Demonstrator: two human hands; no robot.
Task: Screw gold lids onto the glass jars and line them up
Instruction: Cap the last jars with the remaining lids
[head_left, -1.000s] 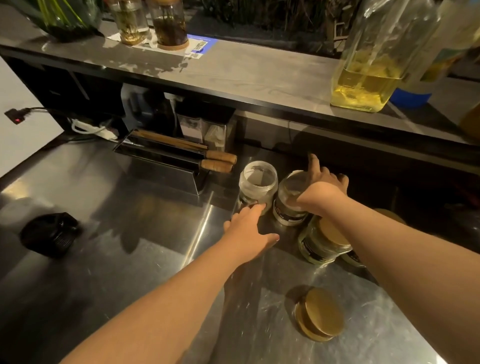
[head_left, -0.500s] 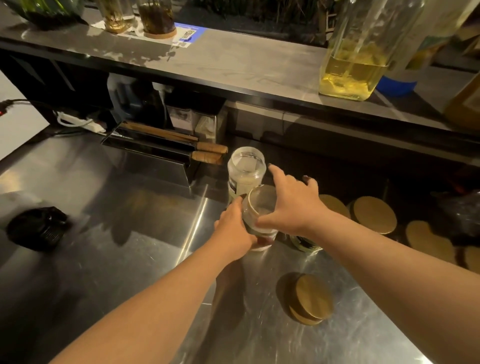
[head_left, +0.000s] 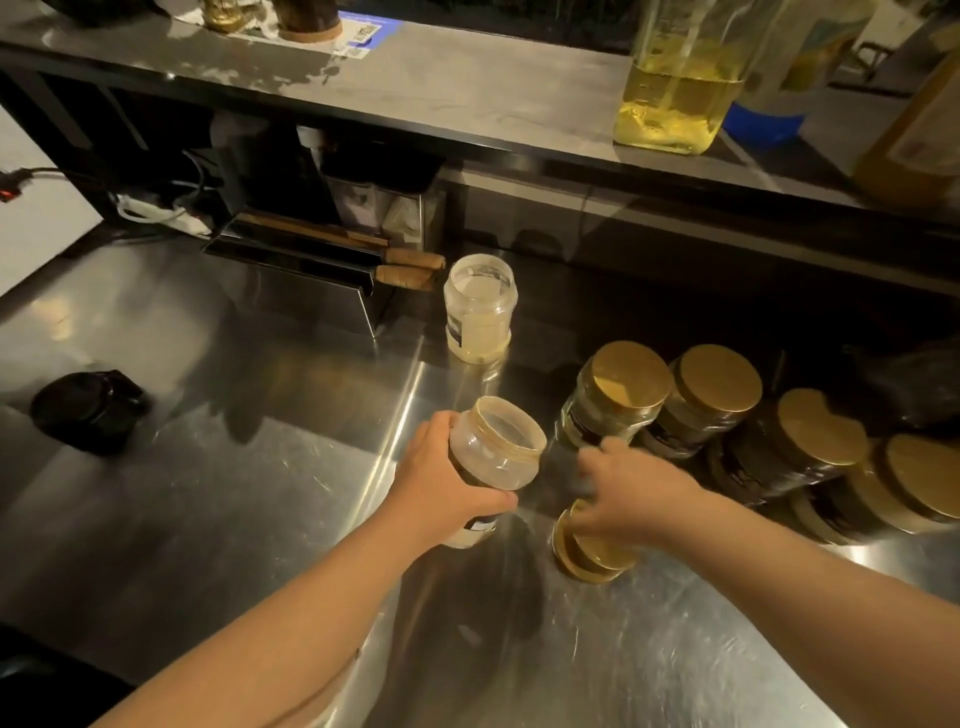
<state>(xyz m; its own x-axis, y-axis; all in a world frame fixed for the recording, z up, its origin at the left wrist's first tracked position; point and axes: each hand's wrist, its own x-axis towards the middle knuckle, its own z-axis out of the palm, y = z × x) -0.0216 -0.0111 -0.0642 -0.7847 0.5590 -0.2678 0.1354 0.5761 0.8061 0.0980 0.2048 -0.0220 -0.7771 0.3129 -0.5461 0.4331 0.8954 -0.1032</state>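
My left hand (head_left: 447, 486) grips an open glass jar (head_left: 496, 449) with no lid, held tilted just above the steel counter (head_left: 234, 483). My right hand (head_left: 631, 493) reaches down onto a small stack of loose gold lids (head_left: 589, 556), fingers on the top lid; whether it grips the lid is blurred. A second open jar (head_left: 479, 309) stands upright farther back. To the right, several jars with gold lids (head_left: 631, 382) stand in a row along the back.
A metal holder with wooden-handled tools (head_left: 311, 260) sits behind the open jar. A black object (head_left: 88, 410) lies at the left. A raised shelf (head_left: 467, 88) carries a big container of yellow liquid (head_left: 675, 88). White cables (head_left: 156, 213) run at back left.
My left hand has taken the lidless jar and pulled it toward me. My right hand let go of that jar and dropped onto the loose gold lids. The view tilted right, showing more lidded jars.
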